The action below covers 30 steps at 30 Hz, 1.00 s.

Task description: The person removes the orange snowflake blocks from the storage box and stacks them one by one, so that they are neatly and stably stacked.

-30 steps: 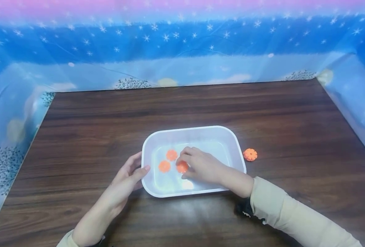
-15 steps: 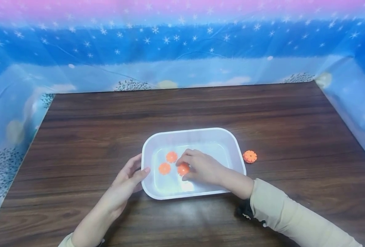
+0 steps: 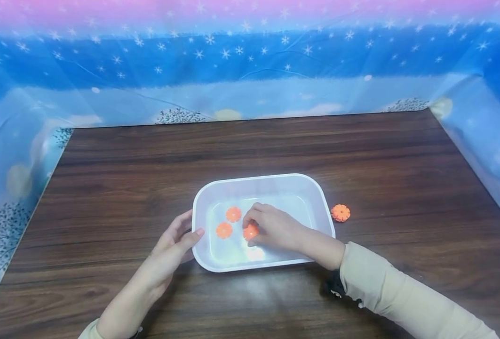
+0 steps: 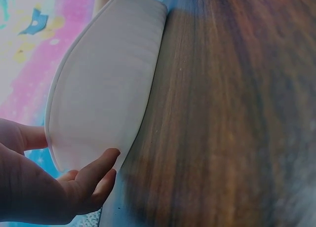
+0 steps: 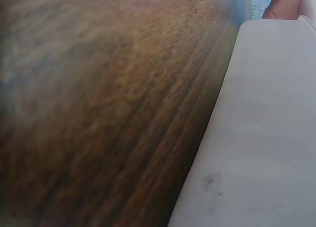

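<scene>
A white plastic tub (image 3: 258, 268) stands on the table, with two orange flower-shaped discs (image 3: 224, 230) lying apart on the left half of its floor. My left hand (image 3: 171, 252) grips the tub's left end, thumb over the rim and fingers against the outer wall; in the left wrist view those fingers (image 4: 96, 175) lie spread along the wall. Inside the tub, my right hand (image 3: 277, 228) pinches another orange flower-shaped disc (image 3: 250, 232) between thumb and curled fingers, low over the floor. The right wrist view shows mainly the tub's outer side wall (image 5: 261, 128); the right fingers are hidden there.
Just outside the tub's right end lies an orange notched piece (image 3: 340, 213), which looks like stacked discs. The dark wood-grain table (image 3: 148, 165) is bordered at the back and sides by a blue and pink snowflake-print cloth (image 3: 250, 56).
Both hands and the tub stay nearly in place. The disc at my right fingertips has shifted slightly right, away from the two loose discs.
</scene>
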{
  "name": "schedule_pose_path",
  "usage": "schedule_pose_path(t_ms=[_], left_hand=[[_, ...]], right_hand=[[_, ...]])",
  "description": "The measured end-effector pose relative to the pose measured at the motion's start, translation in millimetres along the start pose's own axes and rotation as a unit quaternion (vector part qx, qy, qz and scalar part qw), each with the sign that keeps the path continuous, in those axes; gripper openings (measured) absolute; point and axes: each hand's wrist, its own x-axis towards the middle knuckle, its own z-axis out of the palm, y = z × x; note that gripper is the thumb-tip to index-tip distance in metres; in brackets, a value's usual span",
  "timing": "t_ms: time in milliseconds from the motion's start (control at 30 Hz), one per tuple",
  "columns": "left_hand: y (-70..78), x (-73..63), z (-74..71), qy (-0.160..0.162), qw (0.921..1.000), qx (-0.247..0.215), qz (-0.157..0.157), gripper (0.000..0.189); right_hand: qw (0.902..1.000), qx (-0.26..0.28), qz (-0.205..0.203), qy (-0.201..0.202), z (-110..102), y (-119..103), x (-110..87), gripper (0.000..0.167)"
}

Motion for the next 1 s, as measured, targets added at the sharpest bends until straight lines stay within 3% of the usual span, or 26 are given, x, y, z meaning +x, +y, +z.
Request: schedule_pose_path(t_ms=[467,1000], left_hand=[[0.4,-1.5,0.5,-0.004,1.0,-0.003,0.006,0.063],[-1.5,1.3,-0.3,0.004,1.0,-0.007,-0.005,0.063]], right_hand=[[0.999,-0.025,0.035,0.013,1.6,-6.1,-6.3,0.028],[0.9985,-0.034,0.024,0.036,-4.3,-0.8,-4.6,0.033]])
